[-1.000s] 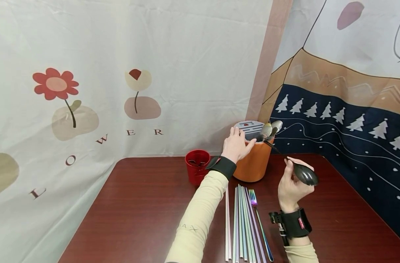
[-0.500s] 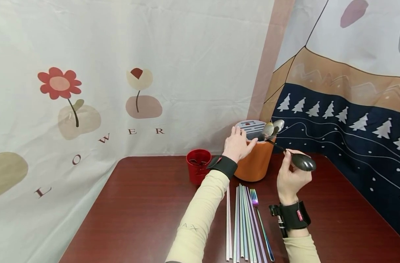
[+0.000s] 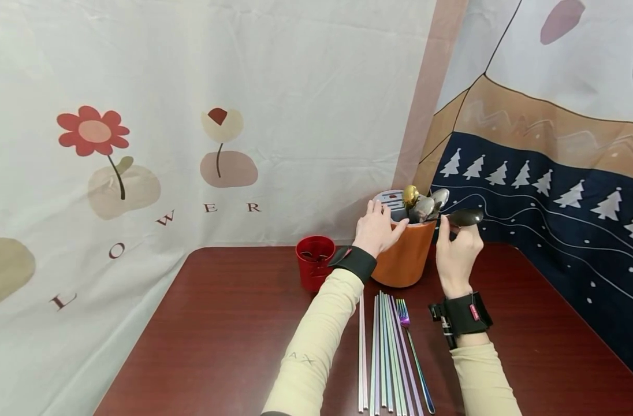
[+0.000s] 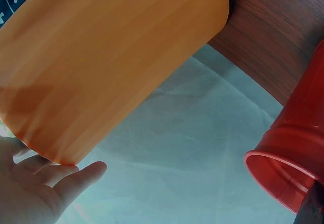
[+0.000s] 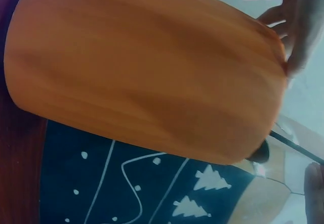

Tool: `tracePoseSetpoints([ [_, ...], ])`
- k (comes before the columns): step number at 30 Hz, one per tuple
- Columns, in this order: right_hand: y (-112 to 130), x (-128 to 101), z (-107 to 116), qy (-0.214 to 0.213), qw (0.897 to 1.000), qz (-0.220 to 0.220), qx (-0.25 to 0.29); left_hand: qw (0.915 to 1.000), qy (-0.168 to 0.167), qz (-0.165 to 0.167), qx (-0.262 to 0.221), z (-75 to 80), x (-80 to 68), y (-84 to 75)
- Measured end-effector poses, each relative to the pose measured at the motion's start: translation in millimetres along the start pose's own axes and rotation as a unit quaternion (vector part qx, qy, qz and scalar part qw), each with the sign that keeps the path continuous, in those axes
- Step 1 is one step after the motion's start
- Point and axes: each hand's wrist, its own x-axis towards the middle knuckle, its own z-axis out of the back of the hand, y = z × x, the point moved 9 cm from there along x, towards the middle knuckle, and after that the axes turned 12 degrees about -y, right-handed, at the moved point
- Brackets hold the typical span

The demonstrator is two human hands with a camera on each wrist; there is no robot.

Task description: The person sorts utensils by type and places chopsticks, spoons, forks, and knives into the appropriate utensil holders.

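An orange holder (image 3: 406, 254) stands at the back of the dark wooden bench (image 3: 218, 335), near the corner where a white flower-print cloth (image 3: 192, 115) meets a cloth with a navy band of white trees (image 3: 545, 196). The left hand (image 3: 375, 230) rests against the holder's upper rim on its left side, fingers fairly straight and thumb toward the front, steadying it. The right hand (image 3: 455, 254) is at the holder's right side and pinches the handle of a dark spoon (image 3: 464, 218); the spoon lies almost level, its bowl pointing right and away from the holder, its handle running left toward the opening, so the right hand is the nearer one to it. Other spoons (image 3: 424, 203) already stand bowl-up in the holder. A small red cup (image 3: 313, 263) sits just left of the holder. Nearer the person, a row of straws (image 3: 381, 352) and a fork (image 3: 412, 352) lie lengthwise on the bench.
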Motion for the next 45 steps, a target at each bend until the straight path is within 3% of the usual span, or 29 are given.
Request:
tracePoseSetpoints([
  [12,-10,1,-29,0.062,0.997,0.015,-0.03,0.9999,-0.006,-0.003,0.01,0.1,0.0,0.6],
  [18,-22,-6,-37,0.096,0.994,0.0,-0.058,0.9999,-0.01,-0.006,0.007,0.6,-0.8,-1.2],
  [33,-37,-32,-16,0.102,0.992,-0.022,-0.065,0.9999,-0.012,-0.005,0.0,0.3,-1.0,0.1],
  [45,-49,-64,-2,0.162,0.982,-0.029,-0.096,0.9999,-0.014,-0.004,0.003,2.4,-1.9,-0.6],
])
